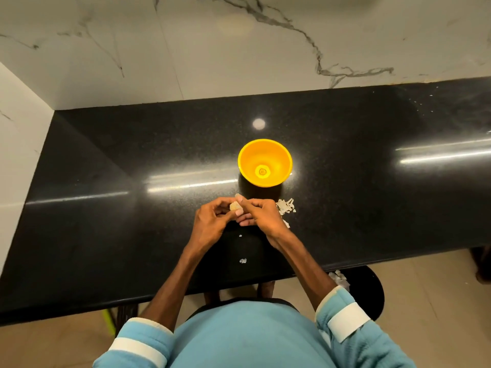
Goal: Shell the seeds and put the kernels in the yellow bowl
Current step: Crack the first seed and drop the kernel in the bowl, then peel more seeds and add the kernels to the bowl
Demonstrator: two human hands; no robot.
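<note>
Two bare hands meet over a black counter (106, 208), left hand (212, 221) and right hand (261, 213) both curled, fingertips pinching one pale seed (235, 207) between them, yellow bowl (248, 158) upright on the counter just beyond the hands, pale shell scraps (285, 207) lying beside the right hand.

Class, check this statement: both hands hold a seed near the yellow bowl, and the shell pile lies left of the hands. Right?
No. The head view shows the shell pile right of the hands, beside the right hand. Both hands, the left hand too, do hold the seed near the yellow bowl.
</note>
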